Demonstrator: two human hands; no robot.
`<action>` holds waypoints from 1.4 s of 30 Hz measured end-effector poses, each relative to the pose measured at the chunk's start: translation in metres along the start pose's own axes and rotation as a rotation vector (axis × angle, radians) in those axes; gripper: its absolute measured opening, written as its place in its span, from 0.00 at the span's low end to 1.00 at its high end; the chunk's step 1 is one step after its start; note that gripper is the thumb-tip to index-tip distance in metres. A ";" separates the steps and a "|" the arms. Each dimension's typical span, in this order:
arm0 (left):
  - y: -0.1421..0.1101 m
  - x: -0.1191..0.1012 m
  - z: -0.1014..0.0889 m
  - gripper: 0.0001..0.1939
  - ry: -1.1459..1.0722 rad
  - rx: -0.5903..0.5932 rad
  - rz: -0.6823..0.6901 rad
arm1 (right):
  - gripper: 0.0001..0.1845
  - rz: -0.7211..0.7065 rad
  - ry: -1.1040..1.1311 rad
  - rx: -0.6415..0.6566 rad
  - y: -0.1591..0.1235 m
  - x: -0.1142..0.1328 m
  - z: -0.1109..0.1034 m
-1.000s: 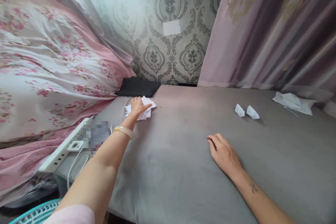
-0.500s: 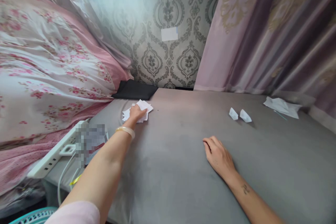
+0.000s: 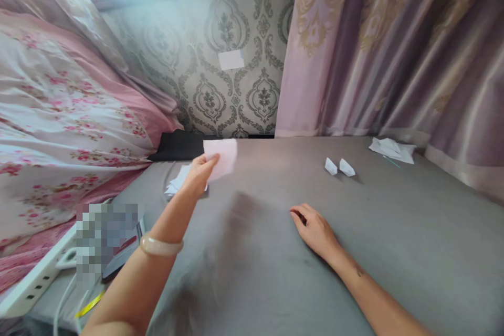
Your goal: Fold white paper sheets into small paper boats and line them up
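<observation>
My left hand [image 3: 200,174] pinches a thin white sheet of paper [image 3: 223,157] between thumb and fingers, lifted over the grey cloth-covered surface [image 3: 252,252]. Just behind and left of that hand lies a loose stack of white paper sheets [image 3: 179,181], partly hidden by it. My right hand [image 3: 313,226] rests on the cloth with loosely curled fingers; a hollow shows between thumb and fingers, and nothing is visible in it. Beyond it stand two small folded white paper pieces [image 3: 331,166], side by side and apart from the hand.
A dark folded cloth or case [image 3: 179,146] lies at the back left. White crumpled paper or plastic [image 3: 394,149] and a thin greenish stick [image 3: 391,161] are at the back right. A white power strip [image 3: 35,283] with cables runs along the left edge, beside a partly blurred item [image 3: 124,252].
My left hand has lifted one sheet off the stack and moved it up and right. My right hand stays on the cloth. The view has shifted slightly right.
</observation>
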State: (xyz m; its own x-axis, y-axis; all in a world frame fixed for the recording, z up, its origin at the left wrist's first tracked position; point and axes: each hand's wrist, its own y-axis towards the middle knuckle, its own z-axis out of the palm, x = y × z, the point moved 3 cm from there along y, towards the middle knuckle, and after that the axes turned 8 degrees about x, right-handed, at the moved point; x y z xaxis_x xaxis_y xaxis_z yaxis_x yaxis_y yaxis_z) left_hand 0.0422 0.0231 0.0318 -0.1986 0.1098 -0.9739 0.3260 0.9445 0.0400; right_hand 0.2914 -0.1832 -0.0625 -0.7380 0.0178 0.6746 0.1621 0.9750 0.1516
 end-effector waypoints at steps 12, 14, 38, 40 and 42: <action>-0.090 0.044 0.162 0.16 -0.681 0.719 -0.599 | 0.22 0.361 1.027 0.086 -0.007 -0.001 -0.017; -0.088 0.050 0.160 0.16 -0.662 0.720 -0.622 | 0.20 0.401 1.028 0.067 -0.006 -0.006 -0.014; -0.087 0.045 0.125 0.17 0.820 0.659 0.792 | 0.24 -0.402 -0.261 0.106 -0.017 0.002 -0.035; -0.085 0.050 0.129 0.17 0.862 0.730 0.765 | 0.24 -0.365 -0.287 0.196 -0.016 -0.001 -0.029; -0.085 0.051 0.131 0.18 0.868 0.733 0.752 | 0.22 -0.322 -0.278 0.244 -0.016 -0.001 -0.027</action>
State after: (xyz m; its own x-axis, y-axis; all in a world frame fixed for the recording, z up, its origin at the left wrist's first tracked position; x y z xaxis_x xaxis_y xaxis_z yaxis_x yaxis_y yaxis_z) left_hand 0.1253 -0.0918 -0.0507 -0.1806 0.9347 -0.3061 0.9698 0.2210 0.1028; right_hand 0.3078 -0.2047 -0.0461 -0.8776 -0.2671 0.3980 -0.2367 0.9635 0.1248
